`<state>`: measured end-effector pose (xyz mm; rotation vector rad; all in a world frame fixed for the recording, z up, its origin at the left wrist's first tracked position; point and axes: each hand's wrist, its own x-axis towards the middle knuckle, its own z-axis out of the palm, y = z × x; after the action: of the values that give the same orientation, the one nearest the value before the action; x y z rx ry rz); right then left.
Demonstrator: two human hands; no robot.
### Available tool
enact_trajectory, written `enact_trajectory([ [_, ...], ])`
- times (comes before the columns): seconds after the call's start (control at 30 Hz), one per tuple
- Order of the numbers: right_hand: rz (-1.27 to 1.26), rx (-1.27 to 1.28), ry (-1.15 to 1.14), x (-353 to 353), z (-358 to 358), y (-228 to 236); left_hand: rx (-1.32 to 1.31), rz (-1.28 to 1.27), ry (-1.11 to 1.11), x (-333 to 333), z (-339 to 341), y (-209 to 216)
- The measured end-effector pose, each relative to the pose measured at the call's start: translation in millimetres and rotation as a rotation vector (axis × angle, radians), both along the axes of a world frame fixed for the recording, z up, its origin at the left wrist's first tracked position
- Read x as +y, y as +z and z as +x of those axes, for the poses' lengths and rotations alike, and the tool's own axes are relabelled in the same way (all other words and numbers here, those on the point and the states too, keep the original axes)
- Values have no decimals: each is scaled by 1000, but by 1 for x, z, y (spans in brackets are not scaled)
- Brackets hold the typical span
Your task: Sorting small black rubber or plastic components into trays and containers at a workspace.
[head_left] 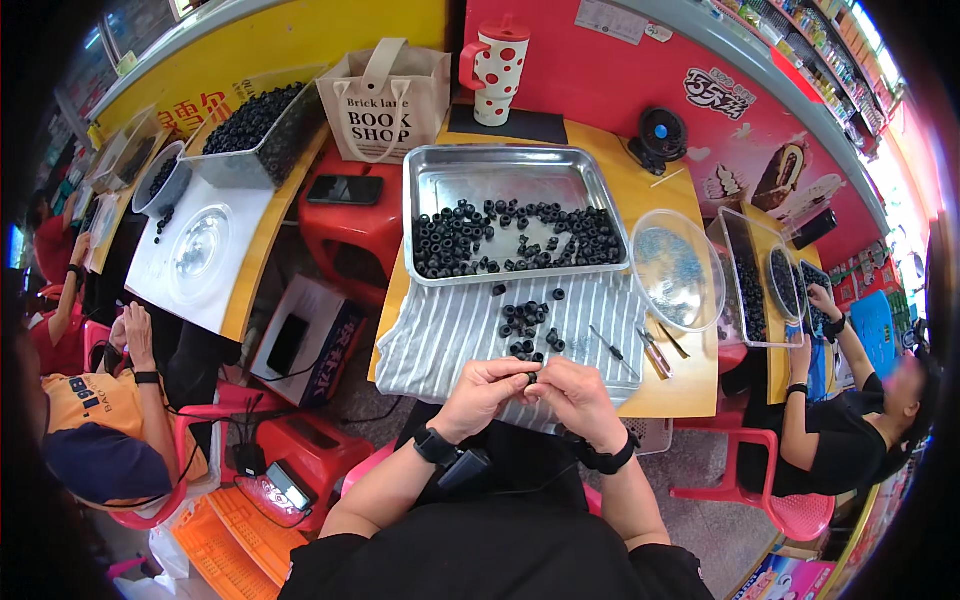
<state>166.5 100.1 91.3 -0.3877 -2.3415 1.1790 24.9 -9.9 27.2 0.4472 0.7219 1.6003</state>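
At the near edge of the table, my left hand [478, 394] and my right hand [582, 396] meet, thumbs and fingers pinched on one small black ring-shaped part [532, 379]. The fingers cover most of it. Just beyond them, several loose black ring-shaped parts [521, 321] lie on a grey-and-white striped cloth [425, 325]. Behind the cloth stands a shallow metal tray [475, 176], its nearer half scattered with many more of these parts. To the right of my hands lie a thin dark pointed tool [607, 343] and a small tool with a reddish-brown handle [659, 361].
A round clear plastic container [680, 318] with small pieces inside sits right of the tray. Behind stand a spotted tumbler [501, 75], a canvas bag [425, 85] and a small black fan [660, 135]. A red stool [350, 225] bears a phone. Co-workers sit at both sides.
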Motion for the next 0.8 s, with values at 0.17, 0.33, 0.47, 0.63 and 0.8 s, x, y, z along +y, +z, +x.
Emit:
enact_trajectory([
  [0.17,133,-71,-62,-1,4,-13,10,80,-134,1,-8,-1],
  [0.33,292,-46,-144,-9,0,-8,-86,40,-234,-1,-17,-3],
  [0.47,337,-25,-179,-14,-5,-1,-220,76,-246,-3,-18,-5],
  [0.63,350,23,-230,-17,-2,1,-245,74,-123,-6,-14,-5],
  [0.8,324,20,-237,-22,2,6,-221,47,-74,-2,-11,-5],
])
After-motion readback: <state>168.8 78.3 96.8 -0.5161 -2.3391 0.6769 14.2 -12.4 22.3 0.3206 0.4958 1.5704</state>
